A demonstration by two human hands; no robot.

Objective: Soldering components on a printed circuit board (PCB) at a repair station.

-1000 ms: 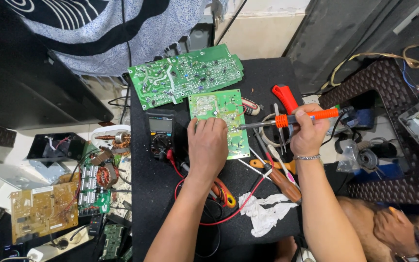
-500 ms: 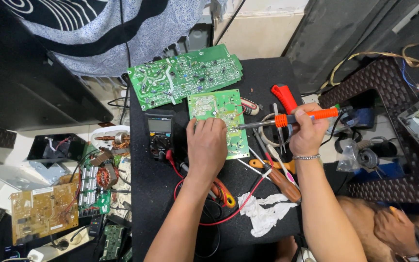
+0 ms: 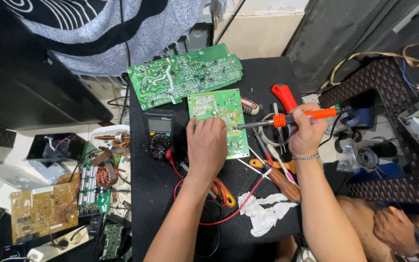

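Pressing down on the small green rectangular circuit board [image 3: 219,119] on the black worktop [image 3: 170,194], the left hand [image 3: 207,145] lies flat-fingered; the right hand [image 3: 306,133] grips the orange-handled soldering iron [image 3: 287,119], its long axis horizontal, tip leftward touching the board.

Green circuit board [image 3: 221,119], orange-handled soldering iron [image 3: 287,119], red screwdriver handle [image 3: 284,95], black table [image 3: 263,77], white crumpled tissue [image 3: 263,211], tan circuit board [image 3: 42,209] showing.
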